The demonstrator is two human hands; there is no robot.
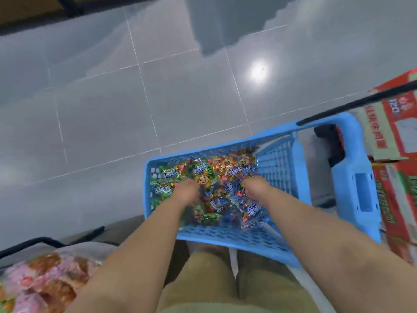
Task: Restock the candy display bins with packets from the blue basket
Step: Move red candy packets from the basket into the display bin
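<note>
We reach both hands into blue basket (225, 238). Left hand (185, 191), right hand (255, 187) sunk among candy packets (202, 172); fingertips hidden, grip unclear. Packets surround fingers on every side. Red cartons (392, 132) well right of right fingers; pink packets (33, 283) behind left.

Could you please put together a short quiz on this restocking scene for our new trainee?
1. True or false: the left hand and the right hand are both down among the candy packets in the blue basket.
2. What stands to the right of the basket? A. red cardboard boxes B. a green bucket C. a metal ladder
3. Fill in: the floor beyond the basket is laid with grey ___.
Key: 1 true; 2 A; 3 tiles.
</note>
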